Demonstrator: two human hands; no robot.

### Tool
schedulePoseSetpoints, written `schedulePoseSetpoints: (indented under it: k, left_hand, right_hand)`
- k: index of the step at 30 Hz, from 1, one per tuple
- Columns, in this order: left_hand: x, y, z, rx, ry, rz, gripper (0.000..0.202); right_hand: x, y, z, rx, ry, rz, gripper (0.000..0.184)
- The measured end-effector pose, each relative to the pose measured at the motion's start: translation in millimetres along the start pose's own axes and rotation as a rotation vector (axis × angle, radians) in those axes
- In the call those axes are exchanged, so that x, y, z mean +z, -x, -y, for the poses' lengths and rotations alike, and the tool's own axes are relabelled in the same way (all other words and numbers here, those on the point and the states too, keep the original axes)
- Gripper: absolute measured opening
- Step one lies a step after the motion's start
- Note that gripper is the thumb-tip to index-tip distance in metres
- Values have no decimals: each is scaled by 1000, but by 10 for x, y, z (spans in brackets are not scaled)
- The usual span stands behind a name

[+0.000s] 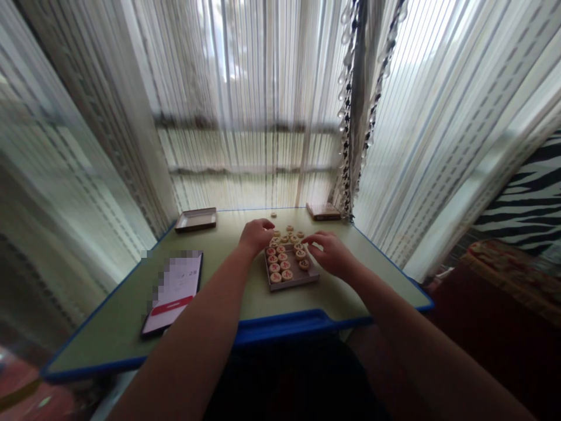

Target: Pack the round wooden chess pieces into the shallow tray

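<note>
Red-marked pieces (274,268) fill the box's (294,284) left — characters too small.

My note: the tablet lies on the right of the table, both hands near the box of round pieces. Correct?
No: the head view shows the tablet on the left of the table. The left hand and right hand are near the box of round pieces.

Round, tan, wood-like discs (286,275) at left in the shallow, greyish, cardboard-like box (294,285) are bearing red characters; similar round, tan discs (304,265) at right are showing dark ones. The flat, pale green tabletop (258,307) is displaying a blue rim (284,327). Sheer, white-and-grey fabric curtains (249,76) are showing vertical stripes; a broad, black-and-white panel (521,199) is carrying zebra stripes.
</note>
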State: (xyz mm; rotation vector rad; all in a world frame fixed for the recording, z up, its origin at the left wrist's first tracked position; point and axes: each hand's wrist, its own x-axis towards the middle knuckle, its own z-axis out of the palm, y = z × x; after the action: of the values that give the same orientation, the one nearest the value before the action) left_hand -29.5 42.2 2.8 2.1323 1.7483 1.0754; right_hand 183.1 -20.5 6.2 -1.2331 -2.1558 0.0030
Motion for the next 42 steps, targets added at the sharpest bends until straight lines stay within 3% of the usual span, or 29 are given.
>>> schedulePoseSetpoints:
  k: [4,6,10,14,20,22,30,42]
  left_hand:
    - [4,-5,-1,14,12,13,26]
    - [10,-3,-6,17,11,-6,26]
    - [53,-5,-1,21,-18,-36,28]
    - [98,1,-3,75,-35,18,34]
    - [67,37,18,356,-246,156,32]
    - [57,40,30,390,-314,204,32]
    - [69,73,-37,360,-389,227,28]
    - [79,48,-80,241,-179,139,36]
  right_hand:
    - [145,-402,-244,30,-83,51,24]
    - [256,-488,-354,34,-101,-2,25]
    - [422,-470,-505,-10,-36,-69,27]
    - [445,-419,-548,-61,-74,44,31]
    - [354,-393,-503,-56,3,145,32]
    - [312,-379,-495,-48,41,154,28]
    - [256,-355,-550,58,32,101,30]
    - [234,-336,-541,72,67,187,19]
